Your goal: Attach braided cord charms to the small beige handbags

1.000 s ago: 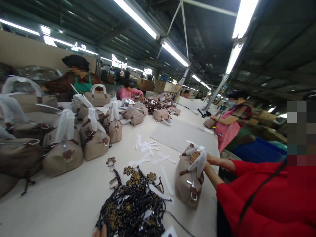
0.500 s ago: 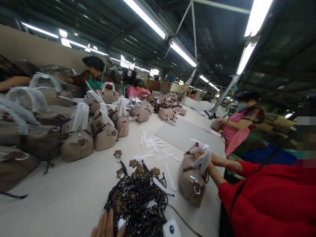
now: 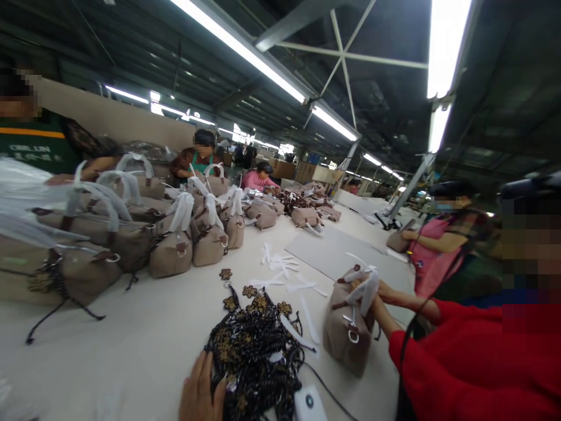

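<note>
Several bags [image 3: 170,257], insides hidden; the left hand [image 3: 202,389], thumb spread, touches black charms [image 3: 254,356].

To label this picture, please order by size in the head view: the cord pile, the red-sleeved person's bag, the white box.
Largest: cord pile
Then: bag
Smallest: white box, its lower end cut off

- Taupe bags [image 3: 210,245] with white-wrapped handles, crowded along the surface's [image 3: 144,333] left edge
- Grey sheet [image 3: 339,248], flat by the right edge
- White strips [image 3: 280,263], scattered beside the sheet
- Single bag [image 3: 348,339] near the right edge
- Person in red [image 3: 460,351], beyond that edge
</note>
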The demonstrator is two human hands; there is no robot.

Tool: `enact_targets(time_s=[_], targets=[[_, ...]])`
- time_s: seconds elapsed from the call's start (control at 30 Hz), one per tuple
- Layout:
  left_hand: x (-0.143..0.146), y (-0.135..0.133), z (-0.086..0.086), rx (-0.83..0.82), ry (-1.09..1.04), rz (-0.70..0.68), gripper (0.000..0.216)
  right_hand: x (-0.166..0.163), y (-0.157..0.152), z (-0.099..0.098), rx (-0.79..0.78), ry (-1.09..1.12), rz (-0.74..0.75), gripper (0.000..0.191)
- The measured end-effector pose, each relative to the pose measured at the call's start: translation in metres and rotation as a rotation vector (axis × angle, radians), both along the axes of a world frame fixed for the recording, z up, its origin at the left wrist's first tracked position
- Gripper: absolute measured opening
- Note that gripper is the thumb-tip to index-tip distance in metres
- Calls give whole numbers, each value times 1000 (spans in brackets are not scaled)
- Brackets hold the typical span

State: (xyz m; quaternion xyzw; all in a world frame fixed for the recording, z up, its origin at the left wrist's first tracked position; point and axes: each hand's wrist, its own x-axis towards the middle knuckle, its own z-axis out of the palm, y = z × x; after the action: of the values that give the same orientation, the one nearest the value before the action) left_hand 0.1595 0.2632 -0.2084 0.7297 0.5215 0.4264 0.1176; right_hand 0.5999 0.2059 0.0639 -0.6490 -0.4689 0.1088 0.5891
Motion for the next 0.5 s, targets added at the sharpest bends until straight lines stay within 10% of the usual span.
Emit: enact_targets(time_s=[0.23,0.5], targets=[[-3,-12,0,113,-85,59,51,-48,-35,-6,81,-119,-21,28],[26,-139,-11,560,63,17,37,-249,-143,-144,35,-271,84,26]])
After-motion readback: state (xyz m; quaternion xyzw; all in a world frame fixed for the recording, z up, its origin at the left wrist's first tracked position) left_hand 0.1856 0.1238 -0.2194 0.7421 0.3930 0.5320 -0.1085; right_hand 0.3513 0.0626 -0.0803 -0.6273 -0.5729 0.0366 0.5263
